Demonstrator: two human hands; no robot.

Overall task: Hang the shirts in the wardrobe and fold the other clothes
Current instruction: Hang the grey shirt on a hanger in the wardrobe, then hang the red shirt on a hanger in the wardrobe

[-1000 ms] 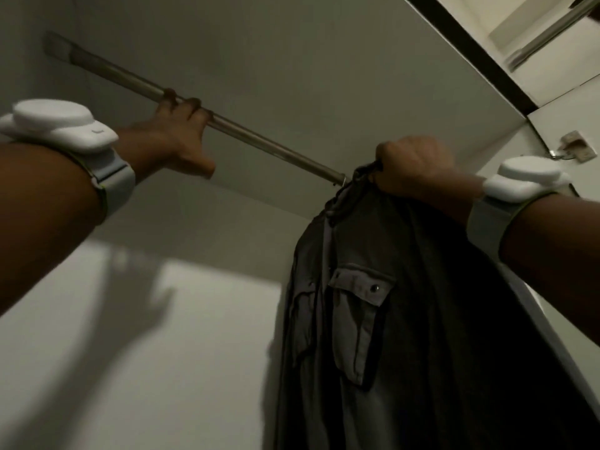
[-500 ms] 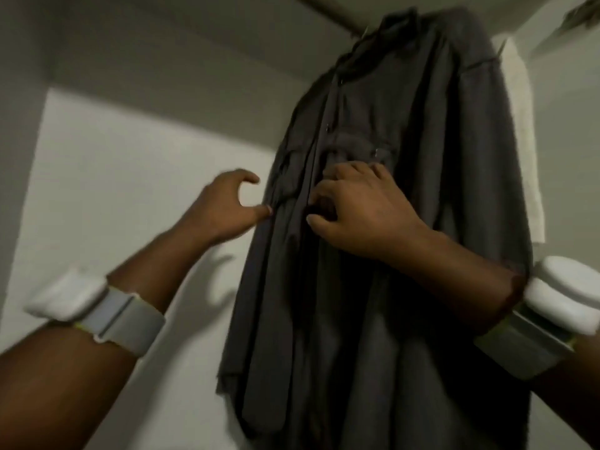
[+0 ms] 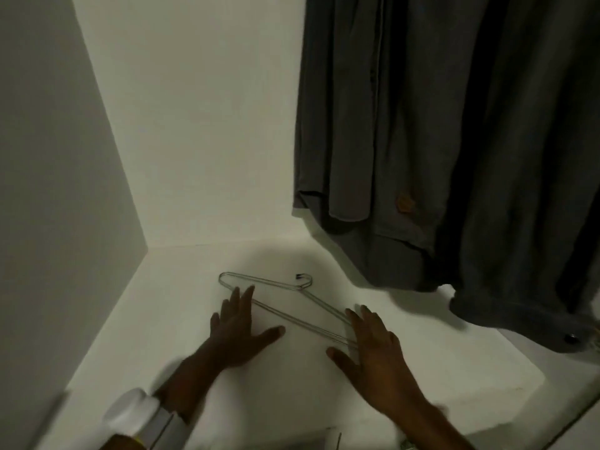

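Reaching with spread fingers, both hands flanked a thin silver wire hanger (image 3: 285, 305).
Left hand (image 3: 238, 329) and right hand (image 3: 373, 349) lay flat, clasping nothing; a dark grey cotton shirt (image 3: 438, 141) hung at two o'clock.

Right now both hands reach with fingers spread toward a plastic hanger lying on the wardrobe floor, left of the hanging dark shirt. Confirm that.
Not quite: the hanger is thin metal wire, not plastic, as the head view shows. The rest holds: left hand and right hand reach for it with fingers spread, on the wardrobe floor, left of the dark shirt.

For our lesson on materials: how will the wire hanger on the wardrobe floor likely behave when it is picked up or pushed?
The wire hanger is thin bare metal, so it is probably light and fairly stiff, perhaps slightly springy. Lying flat on the smooth white floor, it would likely slide rather than roll, and may be fiddly to lift.
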